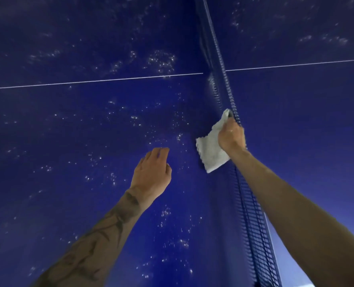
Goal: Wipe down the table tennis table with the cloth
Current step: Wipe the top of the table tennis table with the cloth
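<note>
Gripping cloth (211, 151), right hand (232, 138) (fingers (233, 124) perhaps touching net (218, 59))

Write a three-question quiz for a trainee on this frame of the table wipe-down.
1. True or false: the left hand holds the white cloth.
2. Where does the right hand grip it? A at the net; B at a table corner; C over a paddle.
3. On which side of the net does the table tennis table show more bright specks?
Key: 1 false, the right hand holds it; 2 A; 3 the left hand's side.
</note>
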A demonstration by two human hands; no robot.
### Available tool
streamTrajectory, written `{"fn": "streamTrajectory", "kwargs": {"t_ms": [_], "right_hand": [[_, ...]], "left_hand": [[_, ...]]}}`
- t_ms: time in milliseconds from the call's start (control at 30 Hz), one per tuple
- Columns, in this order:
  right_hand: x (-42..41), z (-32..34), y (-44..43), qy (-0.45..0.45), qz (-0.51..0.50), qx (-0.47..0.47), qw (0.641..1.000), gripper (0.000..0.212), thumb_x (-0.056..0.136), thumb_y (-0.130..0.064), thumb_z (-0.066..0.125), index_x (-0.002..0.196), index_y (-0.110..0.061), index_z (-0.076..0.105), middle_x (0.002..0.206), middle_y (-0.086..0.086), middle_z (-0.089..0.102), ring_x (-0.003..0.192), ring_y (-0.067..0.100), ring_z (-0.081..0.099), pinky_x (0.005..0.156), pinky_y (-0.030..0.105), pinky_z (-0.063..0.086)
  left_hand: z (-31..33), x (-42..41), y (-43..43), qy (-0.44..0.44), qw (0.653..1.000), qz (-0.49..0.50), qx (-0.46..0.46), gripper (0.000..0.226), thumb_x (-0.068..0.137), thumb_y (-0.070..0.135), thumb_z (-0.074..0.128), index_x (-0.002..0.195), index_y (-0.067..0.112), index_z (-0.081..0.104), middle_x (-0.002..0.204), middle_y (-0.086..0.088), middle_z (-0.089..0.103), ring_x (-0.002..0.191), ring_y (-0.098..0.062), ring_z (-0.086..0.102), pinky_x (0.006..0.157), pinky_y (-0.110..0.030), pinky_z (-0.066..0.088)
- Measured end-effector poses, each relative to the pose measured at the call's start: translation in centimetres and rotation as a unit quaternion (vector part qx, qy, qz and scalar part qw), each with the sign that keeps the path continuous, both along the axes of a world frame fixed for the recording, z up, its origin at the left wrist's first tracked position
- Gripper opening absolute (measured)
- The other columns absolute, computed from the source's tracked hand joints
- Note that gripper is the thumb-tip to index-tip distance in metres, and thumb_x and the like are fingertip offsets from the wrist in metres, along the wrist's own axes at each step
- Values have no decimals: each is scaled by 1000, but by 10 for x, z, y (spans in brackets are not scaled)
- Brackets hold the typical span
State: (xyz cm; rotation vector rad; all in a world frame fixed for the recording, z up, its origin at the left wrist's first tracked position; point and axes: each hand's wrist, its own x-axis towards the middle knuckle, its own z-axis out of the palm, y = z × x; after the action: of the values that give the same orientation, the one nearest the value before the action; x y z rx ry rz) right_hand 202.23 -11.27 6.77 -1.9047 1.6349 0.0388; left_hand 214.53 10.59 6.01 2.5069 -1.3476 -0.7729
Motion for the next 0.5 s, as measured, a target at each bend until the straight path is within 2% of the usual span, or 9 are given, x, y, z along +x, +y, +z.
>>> {"fn": "streamTrajectory", "kwargs": {"t_ms": [67,200,300,367,433,500], "right_hand": [[12,-4,-21,-2,16,-39,999,51,109,-4,33,160,-12,35,141,23,61,124,43,62,105,54,53],[39,-18,-56,-20,54,-104,993,50,104,6,41,154,0,42,142,24,60,122,42,63,101,48,51],[64,-34,-77,-30,83,-132,987,57,103,9,46,158,-1,36,152,24,52,122,42,64,101,48,54],[80,-44,-88,-43,109,-144,983,67,99,14,51,161,-3,32,160,21,44,128,38,62,106,44,54],[96,-52,-98,-65,140,-158,975,73,97,15,52,164,-2,27,163,19,37,141,33,51,120,36,44],[111,-61,-103,-83,170,-179,966,68,101,7,51,164,3,24,166,22,33,151,34,40,129,34,29]], "left_hand": [[-6,11,-14,1,1000,6,4,50,109,22,47,158,15,37,157,-4,47,137,-21,51,114,-36,42],[-17,27,-45,-15,1000,18,-6,50,108,21,50,156,14,38,154,-4,48,133,-20,52,114,-35,43],[-26,38,-69,-27,999,23,-25,50,107,18,52,155,12,40,155,-5,47,137,-21,50,118,-36,40],[-32,45,-83,-36,999,22,-33,52,106,16,52,157,12,39,157,-5,45,141,-22,47,120,-36,38],[-39,53,-95,-42,998,22,-42,54,105,14,53,157,10,39,158,-7,45,143,-24,45,121,-38,38],[-47,59,-102,-47,997,26,-50,54,104,13,54,156,8,41,158,-10,45,145,-26,44,122,-41,38]]}}
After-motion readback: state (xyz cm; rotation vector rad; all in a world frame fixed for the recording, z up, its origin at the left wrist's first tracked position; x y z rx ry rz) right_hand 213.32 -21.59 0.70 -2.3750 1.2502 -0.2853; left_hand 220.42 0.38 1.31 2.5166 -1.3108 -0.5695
